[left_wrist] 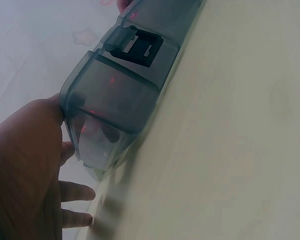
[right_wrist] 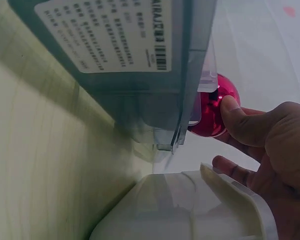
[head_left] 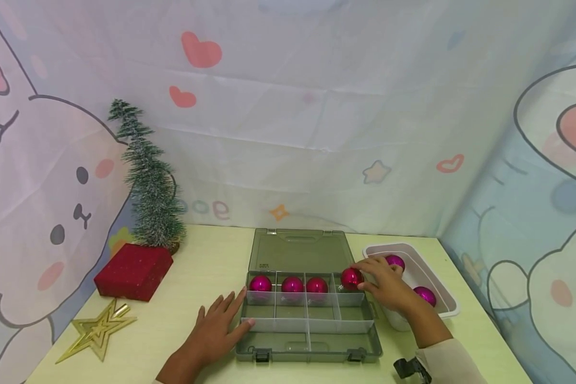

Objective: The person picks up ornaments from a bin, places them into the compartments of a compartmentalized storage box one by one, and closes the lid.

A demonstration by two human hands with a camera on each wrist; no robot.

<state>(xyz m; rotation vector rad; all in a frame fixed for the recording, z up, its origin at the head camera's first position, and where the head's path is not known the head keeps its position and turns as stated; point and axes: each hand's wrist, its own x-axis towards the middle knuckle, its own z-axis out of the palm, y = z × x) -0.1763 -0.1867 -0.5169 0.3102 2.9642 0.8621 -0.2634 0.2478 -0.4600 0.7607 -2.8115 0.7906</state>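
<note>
A shiny magenta Christmas ball is pinched by my right hand at the rightmost back compartment of the grey divided box. The right wrist view shows thumb and fingers on this ball at the box's rim. Three more balls sit in the other back-row compartments. Spread out on the box's left side, my left hand touches its edge with thumb and fingertips; the left wrist view shows this hand against the box wall. A white bin holds two visible magenta balls, partly hidden by the right hand.
The box's lid lies opened backward. On the left stand a small frosted tree and a red box, with a gold star topper in front. A printed cloth hangs behind the table.
</note>
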